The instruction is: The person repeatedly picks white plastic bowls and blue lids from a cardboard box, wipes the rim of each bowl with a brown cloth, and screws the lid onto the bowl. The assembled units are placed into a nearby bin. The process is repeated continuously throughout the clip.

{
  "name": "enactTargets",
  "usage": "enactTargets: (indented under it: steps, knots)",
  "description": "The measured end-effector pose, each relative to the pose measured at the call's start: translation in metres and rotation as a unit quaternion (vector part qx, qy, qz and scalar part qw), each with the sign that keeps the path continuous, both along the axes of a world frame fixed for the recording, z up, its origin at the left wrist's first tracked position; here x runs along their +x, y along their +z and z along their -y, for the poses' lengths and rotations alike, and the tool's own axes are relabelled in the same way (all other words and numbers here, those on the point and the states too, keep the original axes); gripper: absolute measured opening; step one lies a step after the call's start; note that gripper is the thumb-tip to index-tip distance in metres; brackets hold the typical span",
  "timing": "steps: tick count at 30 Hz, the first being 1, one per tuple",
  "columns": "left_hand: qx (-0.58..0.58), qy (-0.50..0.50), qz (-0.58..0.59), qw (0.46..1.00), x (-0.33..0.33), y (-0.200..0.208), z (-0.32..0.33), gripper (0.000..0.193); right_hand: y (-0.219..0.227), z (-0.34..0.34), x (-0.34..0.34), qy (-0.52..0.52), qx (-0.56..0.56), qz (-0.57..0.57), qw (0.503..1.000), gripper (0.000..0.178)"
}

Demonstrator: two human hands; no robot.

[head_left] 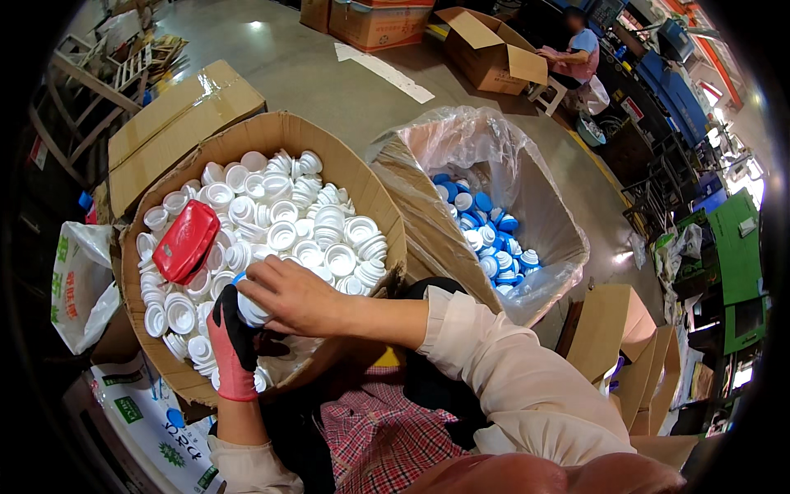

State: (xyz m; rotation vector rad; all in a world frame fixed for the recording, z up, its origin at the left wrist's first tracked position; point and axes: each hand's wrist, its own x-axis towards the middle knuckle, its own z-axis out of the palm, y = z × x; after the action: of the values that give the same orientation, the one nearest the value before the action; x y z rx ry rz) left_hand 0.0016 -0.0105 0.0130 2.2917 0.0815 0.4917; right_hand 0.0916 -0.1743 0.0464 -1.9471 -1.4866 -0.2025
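Observation:
My left hand [234,350], in a pink and black work glove, is closed around a white plastic cap [249,311] with a blue part at its top. My bare right hand [295,296] grips the same cap from the other side, its fingers bent over it. Both hands are above the near part of a large open carton [380,202] full of loose white plastic caps [282,236]. A red zipped case [188,240] lies on those caps, left of my hands. Part of the held cap is hidden by my fingers.
To the right stands a box with a clear plastic liner [535,177], holding blue and white caps [485,226]. A closed carton [177,123] adjoins the far left, with a white plastic bag [82,284] nearby. Farther off, a seated person [573,58] works beside an open carton [494,58].

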Motion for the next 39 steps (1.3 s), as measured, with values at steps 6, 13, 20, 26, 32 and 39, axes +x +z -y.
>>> enactTargets:
  steps: [6, 13, 20, 26, 32, 39]
  knots:
    - [-0.2, -0.017, 0.014, 0.98, -0.004, -0.015, -0.005, 0.048, -0.014, -0.01, 0.006, -0.022, 0.085, -0.008, 0.996, 0.068]
    - [-0.335, -0.06, -0.026, 0.94, -0.001, 0.001, -0.004, 0.048, 0.007, 0.0, 0.01, -0.049, 0.087, -0.168, 0.981, 0.063]
    - [-0.351, 0.015, -0.043, 0.935, -0.013, 0.019, 0.006, 0.039, 0.002, -0.004, 0.006, -0.079, 0.067, -0.139, 0.985, 0.062]
    - [-0.664, -0.046, 0.006, 0.746, 0.0, 0.012, 0.016, 0.044, 0.018, 0.011, 0.017, -0.095, 0.155, -0.048, 0.982, 0.066]
    - [-0.477, -0.066, -0.104, 0.87, 0.006, -0.001, -0.005, 0.047, 0.037, 0.177, 0.065, -0.34, 0.188, -0.217, 0.896, 0.067]
    - [-0.451, -0.001, -0.187, 0.873, 0.009, -0.022, 0.01, 0.043, -0.21, 0.467, 0.104, -0.595, -0.253, -0.273, 0.712, 0.078]
